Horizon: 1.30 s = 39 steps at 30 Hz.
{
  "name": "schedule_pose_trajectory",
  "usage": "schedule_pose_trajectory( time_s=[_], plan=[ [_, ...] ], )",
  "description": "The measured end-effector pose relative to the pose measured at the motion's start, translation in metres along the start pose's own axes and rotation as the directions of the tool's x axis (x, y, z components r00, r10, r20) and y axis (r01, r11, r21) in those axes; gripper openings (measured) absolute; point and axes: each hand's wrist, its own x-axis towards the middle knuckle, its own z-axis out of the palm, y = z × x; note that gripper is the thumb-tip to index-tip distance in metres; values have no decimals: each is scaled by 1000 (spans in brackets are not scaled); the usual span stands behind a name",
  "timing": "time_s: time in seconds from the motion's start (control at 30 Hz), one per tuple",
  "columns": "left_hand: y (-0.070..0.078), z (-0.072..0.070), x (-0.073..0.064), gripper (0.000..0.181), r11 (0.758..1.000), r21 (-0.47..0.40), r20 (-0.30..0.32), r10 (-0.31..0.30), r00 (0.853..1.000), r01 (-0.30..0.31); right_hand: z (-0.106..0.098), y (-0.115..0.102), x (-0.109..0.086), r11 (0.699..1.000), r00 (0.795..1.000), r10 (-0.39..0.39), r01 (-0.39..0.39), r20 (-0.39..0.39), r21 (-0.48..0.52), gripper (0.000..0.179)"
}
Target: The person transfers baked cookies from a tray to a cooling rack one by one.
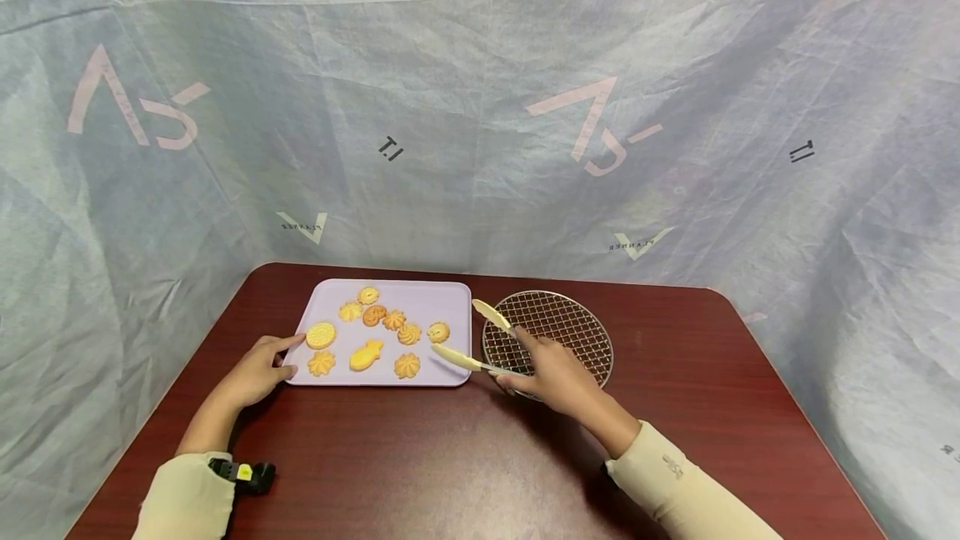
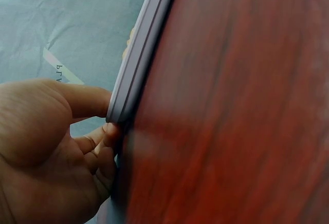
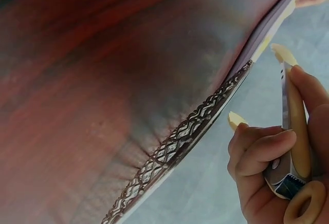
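My left hand (image 1: 258,371) grips the left rim of a pale lilac tray (image 1: 450,294), thumb at the near corner and fingertips at the side. In the left wrist view, the thumb rests on the rim of the tray (image 2: 134,64) and the other fingers curl beside it. My right hand (image 1: 558,377) holds a pair of tongs (image 1: 459,358) with cream tips, spread apart. One tip hangs over the tray's right side, close to a round cookie (image 1: 438,332); the other is near the wire rack. Nothing is between the tips. A fish-shaped cookie (image 1: 366,355) lies near the tray's front.
Several flower-shaped, swirled and round cookies (image 1: 321,335) spread over the tray. Right of it stands a round wire rack (image 1: 592,340), partly beneath my right hand. Both are on a dark red wooden table (image 1: 697,373). A grey fabric curtain (image 1: 480,107) surrounds the back and sides.
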Motion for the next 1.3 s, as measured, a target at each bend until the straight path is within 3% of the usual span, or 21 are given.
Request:
schedule_pose_trajectory(
  time_s=[0.4, 1.07, 1.3],
  plan=[
    [-1, 1, 0, 55, 1000, 2, -4, -10, 1000, 10, -1, -8, 9, 1000, 999, 14, -14, 49, -18, 84],
    [-2, 1, 1, 55, 1000, 3, -4, -6, 1000, 6, 4, -18, 22, 994, 996, -61, 67, 70, -82, 74],
    [-2, 1, 1, 55, 1000, -3, -3, -9, 1000, 9, 4, -24, 27, 994, 994, -42, 52, 104, -98, 73]
  ],
)
